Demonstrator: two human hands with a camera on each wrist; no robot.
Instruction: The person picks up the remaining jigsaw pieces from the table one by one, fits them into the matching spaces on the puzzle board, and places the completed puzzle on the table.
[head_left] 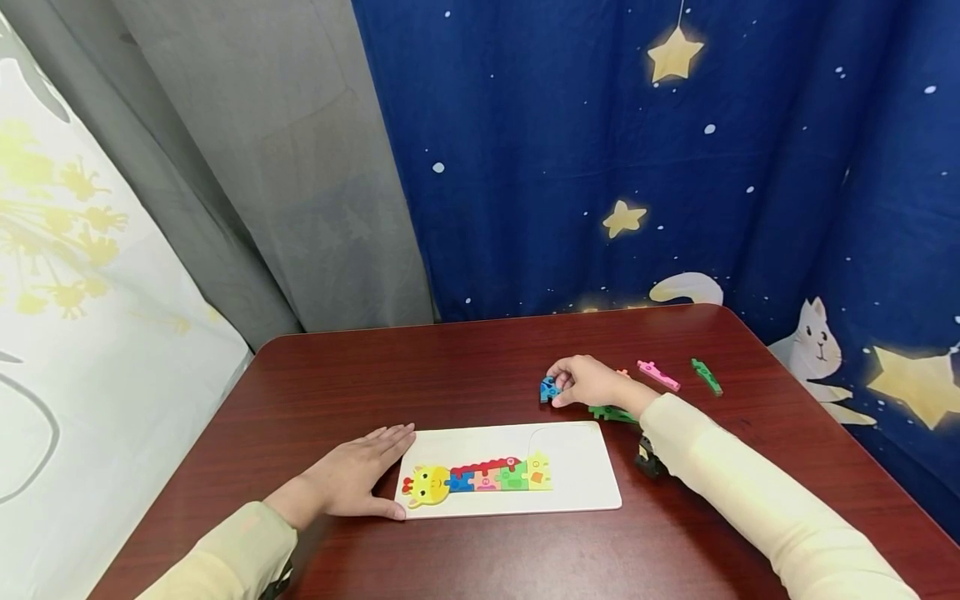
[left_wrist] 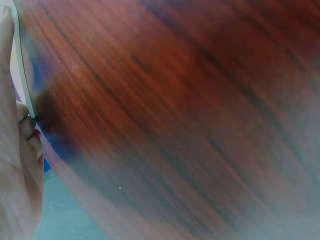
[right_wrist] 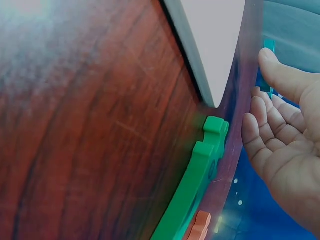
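My right hand (head_left: 596, 385) pinches a small blue puzzle piece (head_left: 549, 389) between thumb and fingertips, beyond the white puzzle board (head_left: 585, 479). In the right wrist view the piece (right_wrist: 269, 46) is mostly hidden behind the thumb. My left hand (head_left: 352, 477) rests at the board's left end, its fingers straight along the edge and its thumb at the near corner. On the board lies a giraffe puzzle: a yellow head (head_left: 430, 485), joined blue, pink, green and yellow pieces, and a red mane strip (head_left: 483, 467) along the top.
Beneath and beside the right forearm lies a green piece (head_left: 611, 413), with an orange piece (right_wrist: 200, 227) near it. Farther right are a pink piece (head_left: 658, 376) and another green piece (head_left: 707, 377). Curtains hang behind the brown table (head_left: 420, 375).
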